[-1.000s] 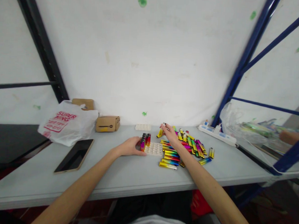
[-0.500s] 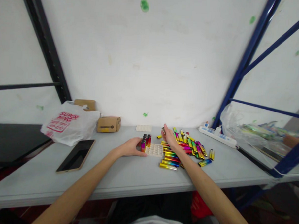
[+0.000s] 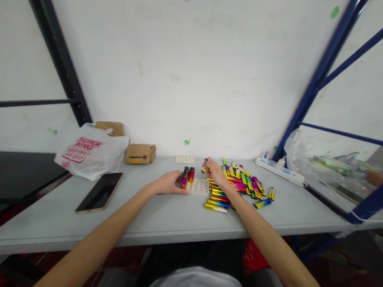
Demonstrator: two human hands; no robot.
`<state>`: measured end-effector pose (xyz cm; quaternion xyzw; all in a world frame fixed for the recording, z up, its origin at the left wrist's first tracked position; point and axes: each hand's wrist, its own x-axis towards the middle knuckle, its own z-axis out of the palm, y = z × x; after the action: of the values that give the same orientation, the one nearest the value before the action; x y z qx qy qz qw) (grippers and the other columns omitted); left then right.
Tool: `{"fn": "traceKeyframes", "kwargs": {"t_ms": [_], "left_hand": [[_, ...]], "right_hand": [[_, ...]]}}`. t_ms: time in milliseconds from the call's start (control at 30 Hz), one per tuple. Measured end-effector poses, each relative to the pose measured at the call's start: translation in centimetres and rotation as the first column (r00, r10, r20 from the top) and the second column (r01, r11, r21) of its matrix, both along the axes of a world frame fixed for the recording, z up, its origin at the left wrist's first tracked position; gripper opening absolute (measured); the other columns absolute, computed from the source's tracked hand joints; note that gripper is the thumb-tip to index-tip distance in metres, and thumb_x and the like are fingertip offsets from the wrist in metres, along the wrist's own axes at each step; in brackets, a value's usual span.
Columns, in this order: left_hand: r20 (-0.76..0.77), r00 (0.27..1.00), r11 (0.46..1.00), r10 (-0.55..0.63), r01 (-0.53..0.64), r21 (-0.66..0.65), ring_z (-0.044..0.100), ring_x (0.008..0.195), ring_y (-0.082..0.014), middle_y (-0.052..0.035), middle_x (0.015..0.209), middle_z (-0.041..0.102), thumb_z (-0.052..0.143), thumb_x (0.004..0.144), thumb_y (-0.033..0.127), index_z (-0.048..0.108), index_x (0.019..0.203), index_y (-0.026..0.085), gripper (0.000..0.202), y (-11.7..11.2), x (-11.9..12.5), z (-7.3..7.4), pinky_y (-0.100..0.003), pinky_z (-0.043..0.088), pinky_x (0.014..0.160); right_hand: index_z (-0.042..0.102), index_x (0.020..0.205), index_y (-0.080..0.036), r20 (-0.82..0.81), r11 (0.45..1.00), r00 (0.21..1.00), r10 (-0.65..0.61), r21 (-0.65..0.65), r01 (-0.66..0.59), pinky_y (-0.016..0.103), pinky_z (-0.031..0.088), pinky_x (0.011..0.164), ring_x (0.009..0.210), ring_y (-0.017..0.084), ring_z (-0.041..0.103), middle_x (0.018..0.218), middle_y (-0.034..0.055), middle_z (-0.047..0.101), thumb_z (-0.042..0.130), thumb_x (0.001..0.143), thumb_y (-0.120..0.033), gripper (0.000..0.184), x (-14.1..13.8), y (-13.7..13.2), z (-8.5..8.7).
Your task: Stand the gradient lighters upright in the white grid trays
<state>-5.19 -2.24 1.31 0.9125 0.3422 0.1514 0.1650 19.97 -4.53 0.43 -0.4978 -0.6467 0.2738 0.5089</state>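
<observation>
My left hand (image 3: 170,182) grips the left end of a white tray (image 3: 199,187) with rows of holes. Its thumb lies along the near edge, and the fingertips are partly hidden behind the lighters. Several shiny lighters (image 3: 191,175), coloured purple, red and orange, stand upright in the tray's left end. Over the tray's right side, my right hand (image 3: 215,171) is closed around a lighter (image 3: 206,161), of which only the dark end shows. Just right of the tray lies a heap of metallic rainbow-coloured lighters (image 3: 219,201), partly covered by my right forearm.
A second white tray (image 3: 185,159) lies by the wall. To the left are a phone (image 3: 99,192), a small cardboard box (image 3: 140,154) and a white plastic bag (image 3: 91,152). A power strip (image 3: 281,171) runs along the right, beside a blue rack post (image 3: 317,85).
My right hand has moved slightly left with the lighter, nearer the tray. My left hand keeps its place on the tray. The whole view has shifted a little.
</observation>
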Motion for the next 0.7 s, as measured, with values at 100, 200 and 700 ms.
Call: {"fn": "traceKeyframes", "kwargs": {"t_ms": [100,200,700], "left_hand": [[-0.002,1.0,1.0,0.006,-0.006,-0.001,0.062,0.087,-0.0275,-0.0093,0.101,0.067,0.075,0.065,0.071,0.063,0.108,0.015,0.072,0.0,0.0,-0.1,-0.033,0.046,0.076],[0.018,1.0,1.0,0.0,0.0,0.002,0.063,0.09,-0.0281,-0.0091,0.105,0.068,0.075,0.065,0.07,0.064,0.11,0.015,0.072,0.0,-0.1,-0.1,-0.034,0.047,0.078],[0.053,0.998,1.0,-0.027,0.027,0.004,0.064,0.091,-0.0289,-0.0078,0.105,0.07,0.077,0.065,0.069,0.065,0.113,0.017,0.072,0.2,-0.1,-0.3,-0.035,0.048,0.081]], "right_hand": [[0.059,0.094,-0.02,0.097,0.992,0.995,0.015,0.127,-0.027,0.027,0.048,0.071,0.071,0.015,0.059,0.077,0.0002,0.06,0.038,0.096,-0.064,0.049,-0.4,-0.5,0.3],[0.061,0.087,-0.019,0.198,0.955,0.979,-0.044,0.296,-0.017,0.028,0.049,0.078,0.087,0.018,0.061,0.09,0.0053,0.064,0.054,0.09,-0.063,0.044,-0.7,-1.0,0.7],[0.053,0.074,-0.021,0.411,0.975,0.896,0.166,0.067,-0.211,0.023,0.042,0.053,0.051,0.014,0.062,0.067,0.0008,0.072,0.065,0.09,-0.052,0.037,-2.4,-2.6,0.6]]}}
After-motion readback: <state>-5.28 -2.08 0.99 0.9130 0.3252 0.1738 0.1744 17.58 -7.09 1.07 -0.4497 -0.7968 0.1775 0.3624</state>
